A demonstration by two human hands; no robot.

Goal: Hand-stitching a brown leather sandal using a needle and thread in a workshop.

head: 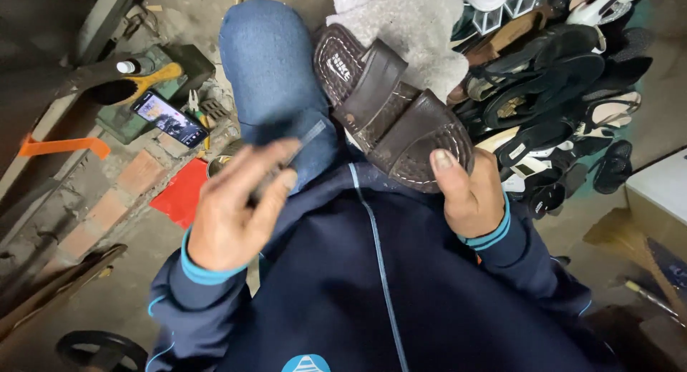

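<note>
Gripping the near end of a brown leather sandal (392, 114), the right hand (469, 193) sits right of centre in the frame, thumb pressed on the stitched rim, fingers tucked under the sole; closed firmly on it. Left hand (232, 211), left of centre, pinches a thin dark tool (290, 161) between thumb and fingers; blurred, so its kind cannot be told; possibly a blade or a strip.

Sandal lies across the lap, sole side down on a grey woolly cloth (415, 28) at upper centre, beside the blue-jeaned knee (268, 64); two broad straps cross its top, white stitching runs round the edge.

Handling, as judged: light enough for one hand; sole looks stiff but likely flexes at the middle; straps thick, pliable, matte and unlikely to slip; not fragile, though the stitching could fray or be cut. Best hold seems the edge of the sole at either end, or under the straps, keeping fingers away from the worked seam.

Outward: a smartphone (170, 118) with lit screen at upper left on a green block; a yellow-handled brush (136, 86) just beyond it; a red sheet (182, 193) on the floor near brick edging; a heap of dark and white sandals (565, 107) fills the upper right.
</note>
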